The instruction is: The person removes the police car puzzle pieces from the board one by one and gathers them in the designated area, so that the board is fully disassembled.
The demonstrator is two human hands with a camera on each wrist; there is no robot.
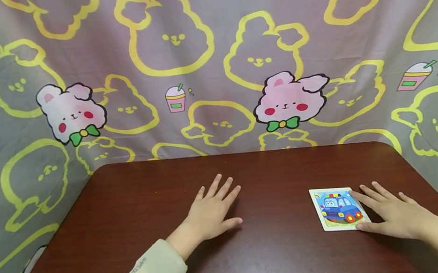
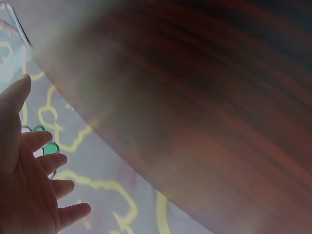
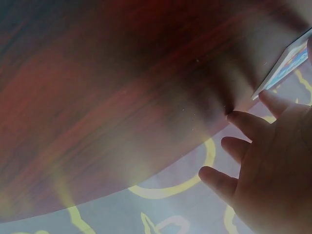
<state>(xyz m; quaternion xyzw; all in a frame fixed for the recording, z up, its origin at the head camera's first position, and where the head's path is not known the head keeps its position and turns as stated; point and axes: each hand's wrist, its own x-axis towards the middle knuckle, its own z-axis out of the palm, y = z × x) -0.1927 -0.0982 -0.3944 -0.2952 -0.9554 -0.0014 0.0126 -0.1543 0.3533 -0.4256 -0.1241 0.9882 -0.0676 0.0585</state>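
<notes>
A square picture puzzle board [image 1: 340, 209] with a white rim lies flat on the table; its picture is a blue cartoon police car with red wheels. My right hand [image 1: 401, 215] is at the board's right side, fingers spread, with the index finger and thumb touching its edge. In the right wrist view that hand [image 3: 273, 161] shows its index fingertip against the rim of the board [image 3: 287, 66]. Over the middle of the table my left hand [image 1: 211, 211] is spread with nothing in it. The left wrist view shows the same hand [image 2: 34, 180] with its fingers apart.
The dark reddish-brown wooden table [image 1: 130, 225] has rounded far corners. A grey-pink curtain [image 1: 211, 85] printed with yellow outlines and cartoon rabbits hangs behind the table and along both sides.
</notes>
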